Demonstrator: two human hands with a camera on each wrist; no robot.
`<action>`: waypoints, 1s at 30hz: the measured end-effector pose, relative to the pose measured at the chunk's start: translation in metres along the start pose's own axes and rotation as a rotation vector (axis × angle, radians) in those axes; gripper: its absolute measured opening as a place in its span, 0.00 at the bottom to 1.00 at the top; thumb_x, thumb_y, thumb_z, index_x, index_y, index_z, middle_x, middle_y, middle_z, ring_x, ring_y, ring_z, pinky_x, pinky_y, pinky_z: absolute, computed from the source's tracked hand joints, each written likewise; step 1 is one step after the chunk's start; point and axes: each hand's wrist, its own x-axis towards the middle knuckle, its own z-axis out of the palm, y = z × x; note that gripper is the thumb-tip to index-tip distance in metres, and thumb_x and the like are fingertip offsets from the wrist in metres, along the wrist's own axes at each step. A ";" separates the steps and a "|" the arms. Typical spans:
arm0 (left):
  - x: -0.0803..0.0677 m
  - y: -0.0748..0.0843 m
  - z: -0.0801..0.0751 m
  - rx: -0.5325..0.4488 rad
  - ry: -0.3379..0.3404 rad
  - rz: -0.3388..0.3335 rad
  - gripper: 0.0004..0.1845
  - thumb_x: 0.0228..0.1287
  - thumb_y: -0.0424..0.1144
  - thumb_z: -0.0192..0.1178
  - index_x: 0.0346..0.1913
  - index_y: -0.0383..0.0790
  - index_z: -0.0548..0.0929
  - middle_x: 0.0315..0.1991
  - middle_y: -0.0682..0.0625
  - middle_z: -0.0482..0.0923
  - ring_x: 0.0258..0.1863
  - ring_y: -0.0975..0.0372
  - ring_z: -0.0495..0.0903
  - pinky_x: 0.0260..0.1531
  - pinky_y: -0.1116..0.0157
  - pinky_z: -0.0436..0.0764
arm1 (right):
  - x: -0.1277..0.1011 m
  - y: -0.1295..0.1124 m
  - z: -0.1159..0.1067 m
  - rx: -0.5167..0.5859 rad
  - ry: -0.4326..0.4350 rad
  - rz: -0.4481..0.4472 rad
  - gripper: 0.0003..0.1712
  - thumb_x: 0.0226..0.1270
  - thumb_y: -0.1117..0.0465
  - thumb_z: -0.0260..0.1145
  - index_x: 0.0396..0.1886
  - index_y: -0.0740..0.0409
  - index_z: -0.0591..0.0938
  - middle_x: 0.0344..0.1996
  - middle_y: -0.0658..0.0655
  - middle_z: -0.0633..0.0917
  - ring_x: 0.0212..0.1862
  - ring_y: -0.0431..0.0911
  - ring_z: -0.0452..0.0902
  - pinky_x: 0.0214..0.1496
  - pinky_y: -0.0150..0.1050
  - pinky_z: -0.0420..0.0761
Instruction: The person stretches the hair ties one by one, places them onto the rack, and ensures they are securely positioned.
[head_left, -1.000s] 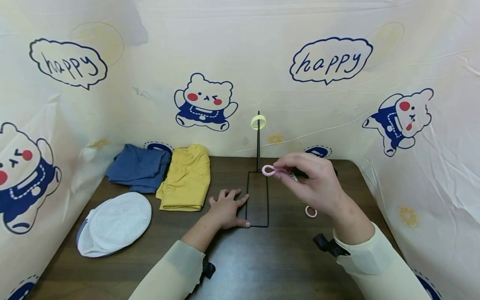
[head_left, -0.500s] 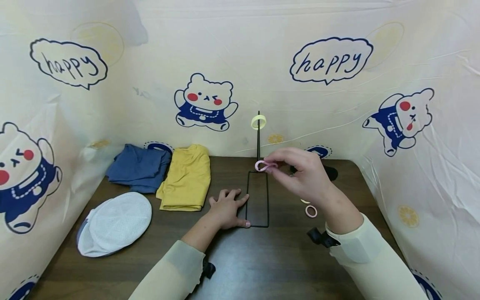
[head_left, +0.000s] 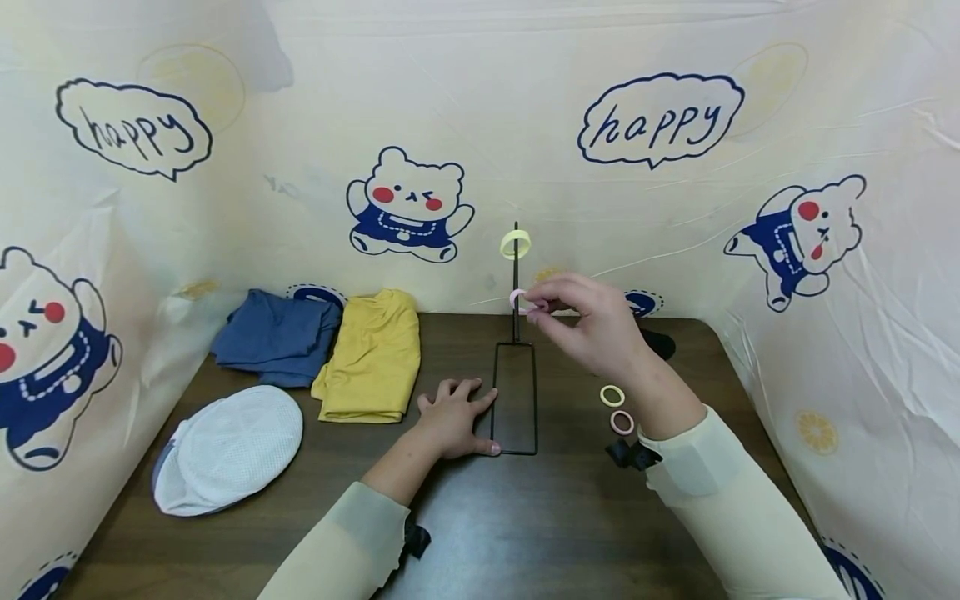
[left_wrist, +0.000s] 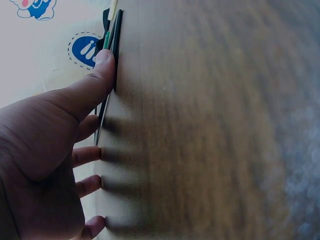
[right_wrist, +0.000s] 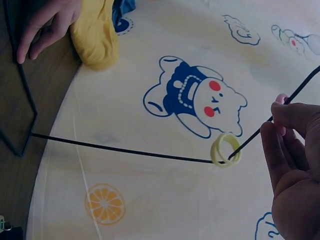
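Note:
A black wire stand has a flat rectangular base (head_left: 536,400) on the table and a thin upright (head_left: 516,325), which bends into a rod at the top. My left hand (head_left: 450,421) lies with fingers spread at the base's left side, thumb and a fingertip on the wire. Between thumb and fingers, my right hand (head_left: 600,329) pinches a pink hair tie (right_wrist: 282,97). In the right wrist view the rod (right_wrist: 300,89) passes through that tie; its end is out of frame. A pale yellow hair tie (right_wrist: 216,150) hangs at the rod's bend, apart from the fingers.
Another yellow hair tie (head_left: 603,392) and a pink one (head_left: 613,427) lie right of the base. A black object (head_left: 658,343) sits behind the right wrist. Folded blue cloth (head_left: 277,333), folded yellow cloth (head_left: 371,358) and a white cap (head_left: 240,450) lie on the left.
My right hand has moved left and away from me with the pink hair tie, bringing it to the stand's rod. The left hand stays in place on the base.

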 end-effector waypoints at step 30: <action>-0.005 0.001 -0.003 -0.016 0.020 0.020 0.53 0.54 0.73 0.68 0.82 0.63 0.61 0.82 0.50 0.53 0.76 0.42 0.52 0.60 0.31 0.57 | 0.023 0.045 0.025 -0.008 0.083 0.262 0.23 0.64 0.71 0.75 0.59 0.63 0.85 0.62 0.60 0.78 0.52 0.51 0.83 0.49 0.46 0.86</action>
